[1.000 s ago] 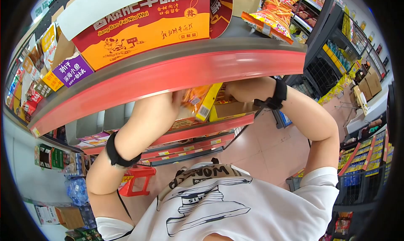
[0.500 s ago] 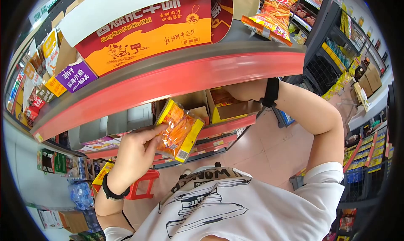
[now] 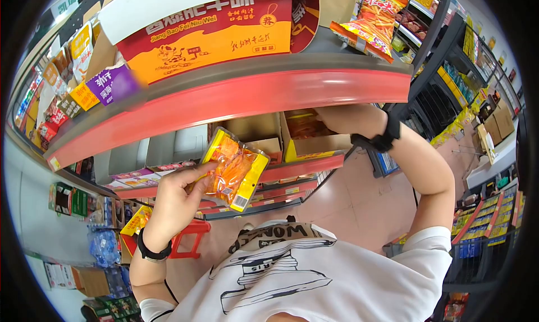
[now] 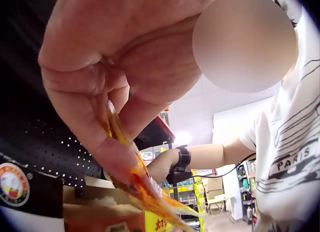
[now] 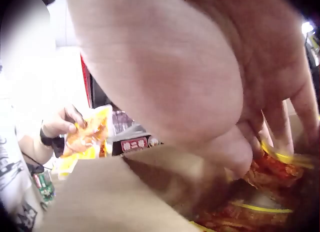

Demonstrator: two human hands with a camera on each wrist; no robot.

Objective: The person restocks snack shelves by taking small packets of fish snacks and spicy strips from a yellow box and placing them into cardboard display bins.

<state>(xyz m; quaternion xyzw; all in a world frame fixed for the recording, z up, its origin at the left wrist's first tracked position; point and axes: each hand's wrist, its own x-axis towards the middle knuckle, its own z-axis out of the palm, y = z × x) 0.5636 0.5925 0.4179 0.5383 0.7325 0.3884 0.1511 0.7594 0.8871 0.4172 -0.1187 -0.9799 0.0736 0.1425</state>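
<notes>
My left hand [image 3: 178, 194] pinches a clear, yellow-edged snack packet [image 3: 230, 170] with orange strips inside, held tilted in front of the lower shelf. In the left wrist view the packet [image 4: 142, 184] appears edge-on between thumb and fingers. My right hand [image 3: 353, 122] reaches under the upper shelf into an open carton [image 3: 314, 148]. In the right wrist view its fingers [image 5: 280, 129] point down among red-filled packets [image 5: 240, 217]. Fingertips pass behind the yellow edge of one packet [image 5: 275, 172], with the thumb on the near side; I cannot tell whether they pinch it.
The upper shelf's red front edge [image 3: 236, 97] overhangs both hands. On that shelf stand a red-orange carton [image 3: 208, 41] and an upright orange snack bag [image 3: 376, 18]. Grey boxes [image 3: 179, 145] line the lower shelf at left. A red stool [image 3: 192, 237] is on the floor.
My left hand has come out from under the upper shelf, down and left, bringing the snack packet into view. The right hand stays at the carton, its wrist shifted slightly right.
</notes>
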